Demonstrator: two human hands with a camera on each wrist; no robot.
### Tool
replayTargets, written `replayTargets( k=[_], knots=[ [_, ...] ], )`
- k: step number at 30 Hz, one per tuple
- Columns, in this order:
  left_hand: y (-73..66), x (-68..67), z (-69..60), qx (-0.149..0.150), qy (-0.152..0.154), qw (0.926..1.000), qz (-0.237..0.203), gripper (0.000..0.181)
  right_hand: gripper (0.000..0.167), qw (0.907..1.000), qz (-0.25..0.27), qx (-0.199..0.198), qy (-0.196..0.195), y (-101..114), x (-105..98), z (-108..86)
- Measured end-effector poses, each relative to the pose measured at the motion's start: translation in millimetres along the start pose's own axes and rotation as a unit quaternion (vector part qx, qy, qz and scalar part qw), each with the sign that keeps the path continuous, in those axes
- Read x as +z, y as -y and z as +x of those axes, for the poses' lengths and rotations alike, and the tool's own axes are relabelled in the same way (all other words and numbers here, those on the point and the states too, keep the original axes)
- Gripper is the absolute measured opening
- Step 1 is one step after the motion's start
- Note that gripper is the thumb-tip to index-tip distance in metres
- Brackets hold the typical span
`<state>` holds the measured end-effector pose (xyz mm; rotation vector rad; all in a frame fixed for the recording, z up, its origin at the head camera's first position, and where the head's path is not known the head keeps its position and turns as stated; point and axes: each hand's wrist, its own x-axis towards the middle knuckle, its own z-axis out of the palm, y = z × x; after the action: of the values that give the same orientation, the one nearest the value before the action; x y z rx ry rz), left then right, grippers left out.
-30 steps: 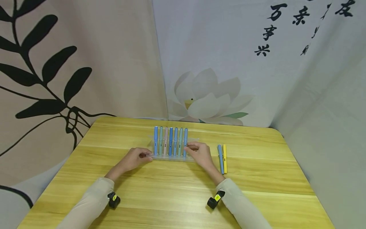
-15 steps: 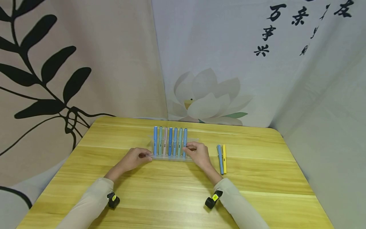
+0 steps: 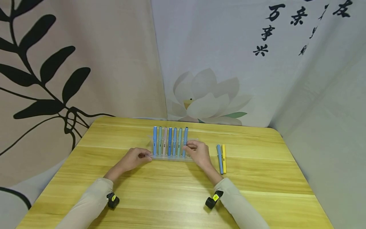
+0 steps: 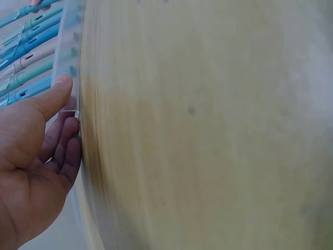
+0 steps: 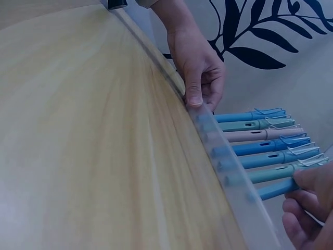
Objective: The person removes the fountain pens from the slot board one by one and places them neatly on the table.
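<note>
A clear plastic pen stand (image 3: 171, 158) holds a row of upright pens near the middle of the table. Its left end is pinched between the thumb and fingers of my left hand (image 3: 135, 159), also seen in the left wrist view. At the row's right end, my right hand (image 3: 200, 155) pinches a blue pen (image 3: 186, 135) whose lower end is in the stand. In the right wrist view that blue pen (image 5: 271, 189) shows between the stand and my thumb. Beside it stand a green pen (image 3: 179, 141), more blue ones and a pale pink pen (image 3: 164, 141).
To the right of the stand, a blue pen (image 3: 220, 159) and a yellow pen (image 3: 224, 159) lie side by side on the wooden table (image 3: 160, 197). Printed cloth (image 3: 123, 63) hangs behind the table. Each sleeve carries a small black wrist camera (image 3: 113, 201).
The blue pen in my right hand has risen a little, and its top leans slightly to the right. My left hand stays on the stand's end.
</note>
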<state>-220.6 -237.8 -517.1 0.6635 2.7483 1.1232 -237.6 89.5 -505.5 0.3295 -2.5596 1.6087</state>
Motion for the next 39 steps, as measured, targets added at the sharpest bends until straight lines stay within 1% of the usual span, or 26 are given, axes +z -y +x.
replayTargets(
  k=[5, 12, 19, 24, 33, 39],
  knots=[
    [1.6, 0.2, 0.9, 0.004, 0.000, 1.0000, 0.005, 0.027, 0.024, 0.9999, -0.001, -0.004, -0.011, 5.2, -3.7, 0.1],
    [3.5, 0.5, 1.7, 0.009, -0.002, 0.9999, 0.005, 0.025, 0.024, 0.9999, 0.005, 0.005, -0.016, 11.9, -9.2, -1.3],
    [2.5, 1.0, 2.5, 0.005, -0.004, 1.0000, 0.000, 0.025, 0.025, 0.9998, 0.010, -0.003, -0.018, 16.4, -17.1, -4.9],
    [2.9, 0.5, 1.9, 0.015, -0.003, 0.9999, 0.001, 0.025, 0.024, 0.9996, 0.013, 0.000, -0.027, 18.8, -25.0, -8.3],
    [0.9, -0.2, 2.4, 0.000, 0.003, 1.0000, 0.003, 0.025, 0.024, 0.9992, 0.013, 0.004, -0.037, 16.3, -41.5, -17.0],
    [1.1, 0.9, 1.8, 0.000, 0.000, 0.9999, 0.011, 0.027, 0.023, 0.9988, 0.007, 0.000, -0.048, 12.1, -55.0, -24.0]
  ],
)
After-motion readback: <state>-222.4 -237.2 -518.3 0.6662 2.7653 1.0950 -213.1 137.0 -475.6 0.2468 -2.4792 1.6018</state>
